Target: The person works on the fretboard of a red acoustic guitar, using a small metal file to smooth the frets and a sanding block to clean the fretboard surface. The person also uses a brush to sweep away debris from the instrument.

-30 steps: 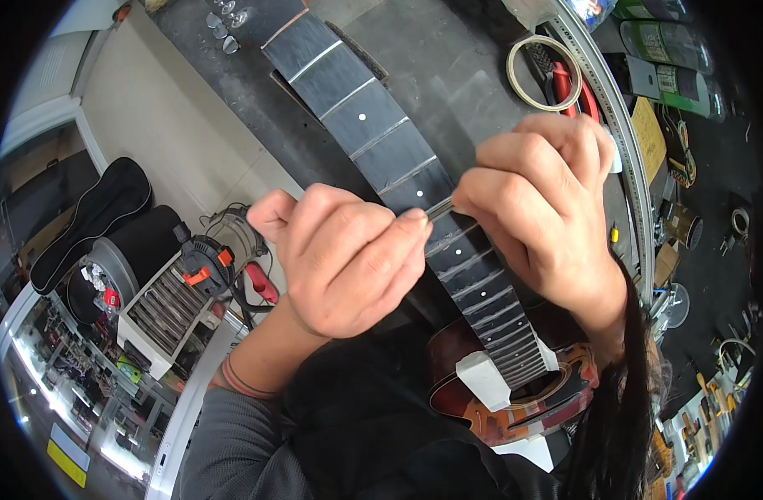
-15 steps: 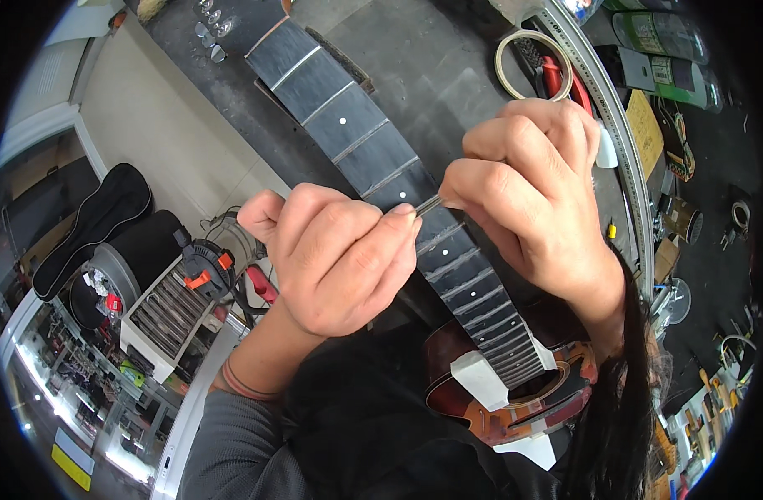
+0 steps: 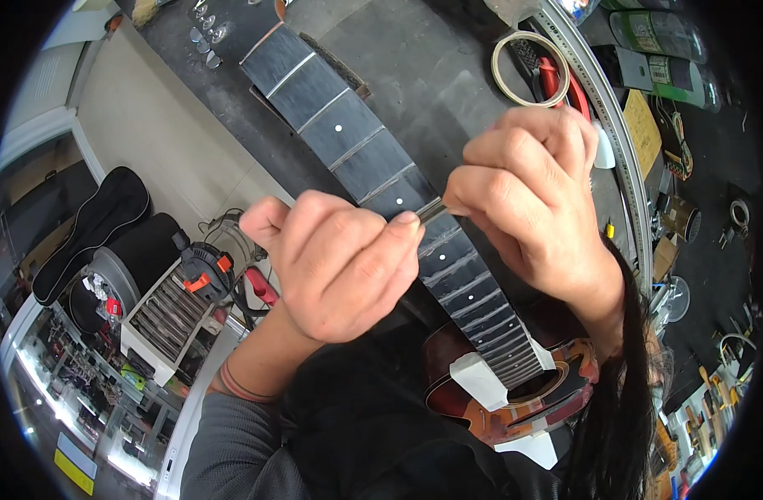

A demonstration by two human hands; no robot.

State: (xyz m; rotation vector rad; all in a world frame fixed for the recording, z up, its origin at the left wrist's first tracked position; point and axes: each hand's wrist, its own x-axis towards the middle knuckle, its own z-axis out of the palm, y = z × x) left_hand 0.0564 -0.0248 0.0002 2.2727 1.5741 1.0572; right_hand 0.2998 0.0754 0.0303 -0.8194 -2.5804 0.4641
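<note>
A guitar neck [image 3: 369, 160] with a dark fretboard and white dot inlays runs slantwise from the upper left to the reddish-brown guitar body [image 3: 515, 424]. Across the fretboard, near its middle, lies a thin, narrow strip [image 3: 432, 210], pinched at both ends. My left hand [image 3: 341, 271] is closed, thumb and forefinger on the strip's left end at the near edge of the neck. At the opposite edge, my right hand [image 3: 531, 196] grips the other end between curled fingertips. Whether the strip is fret wire or a tool cannot be made out; fingers hide its ends.
White padding [image 3: 480, 382] covers part of the body beside the fretboard's end. A tape roll [image 3: 496, 71] and a red-handled tool [image 3: 550, 77] lie on the dark bench beyond my right hand. A long metal ruler [image 3: 630, 146] curves down the right side. Black gig bag [image 3: 98, 229] stands left.
Both hands keep their pinch on the strip and have shifted only slightly downward in the picture. The view has also moved a little, so the neck appears slightly further left.
</note>
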